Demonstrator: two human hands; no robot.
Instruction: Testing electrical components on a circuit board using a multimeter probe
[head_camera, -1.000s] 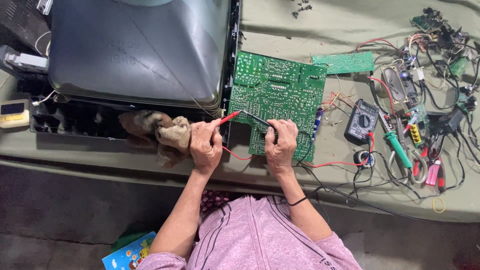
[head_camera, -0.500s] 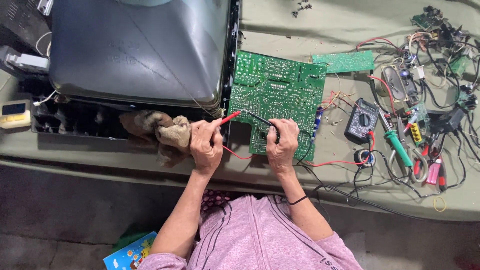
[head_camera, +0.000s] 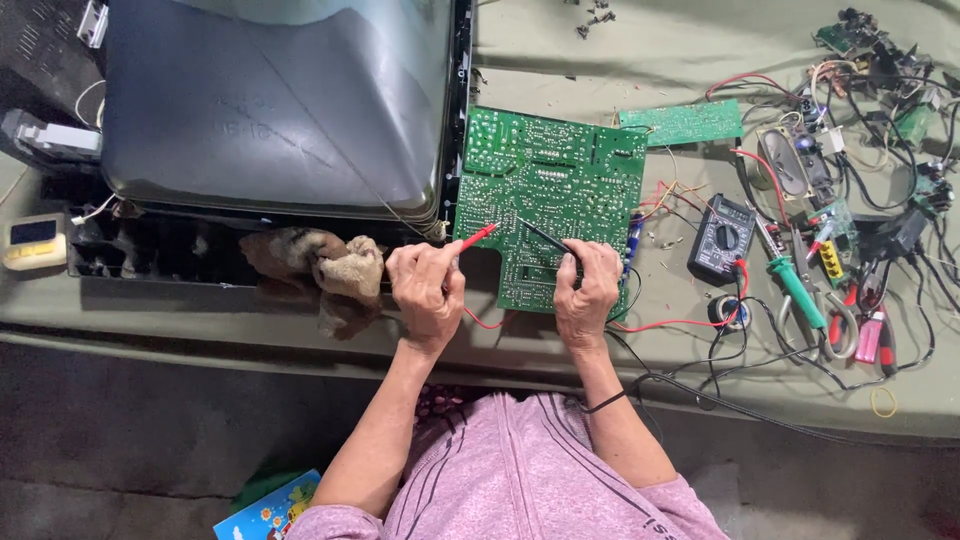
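Left hand (head_camera: 427, 292) is pinching a slim red multimeter probe (head_camera: 476, 238), right hand (head_camera: 587, 290) is closed around a slim black probe (head_camera: 541, 238), and both tips are down on the solder side of the big green circuit board (head_camera: 550, 200). The board lies flat on the olive-green cloth-covered table (head_camera: 560, 60), right beside the grey glass picture tube of an opened-up old TV set (head_camera: 270, 110).

The black handheld multimeter (head_camera: 722, 238) sits just to the right of the board, leads running back to it, so the probing looks properly underway. I can't read the display from here, so no idea what it shows. Only one spot near the lower middle of the board is being touched; most of the board isn't.

Other stuff around: a crumpled brown rag (head_camera: 320, 265) by the left hand, a smaller green board strip (head_camera: 680, 122), green-handled pliers (head_camera: 800, 295), and a tangle of wires and parts (head_camera: 880, 80) at the far right.
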